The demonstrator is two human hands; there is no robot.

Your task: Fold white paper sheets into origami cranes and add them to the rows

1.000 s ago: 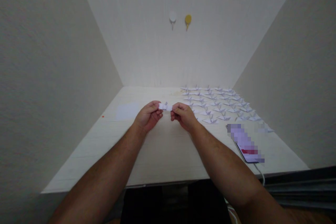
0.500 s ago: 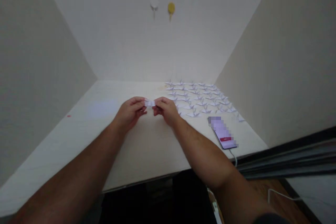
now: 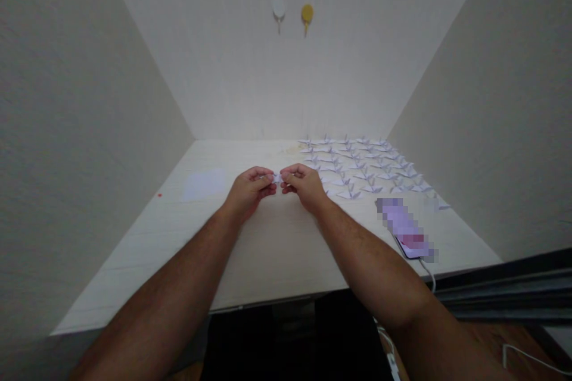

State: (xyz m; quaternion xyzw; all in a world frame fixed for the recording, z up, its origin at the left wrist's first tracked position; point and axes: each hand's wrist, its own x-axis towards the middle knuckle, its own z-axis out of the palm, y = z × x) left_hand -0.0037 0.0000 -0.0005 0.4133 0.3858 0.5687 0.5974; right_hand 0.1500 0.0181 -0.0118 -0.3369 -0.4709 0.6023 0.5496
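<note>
Over the middle of the pale wooden table [image 3: 268, 256], my left hand [image 3: 249, 190] and my right hand [image 3: 304, 186] meet, fingertips pinched together. Between them sits a small folded piece of white paper [image 3: 277, 178], mostly hidden by the fingers. Both hands grip it, one from each side. Rows of several finished white paper cranes [image 3: 357, 166] lie on the table to the right of my right hand.
A phone [image 3: 409, 232] with a white cable lies near the table's right front edge. A flat sheet of white paper [image 3: 204, 183] rests to the left of my hands. Walls close in on three sides; two hooks [image 3: 292, 12] hang on the back wall.
My hands have drawn closer together, so less of the folded paper shows between them. The view shifted with my head.
</note>
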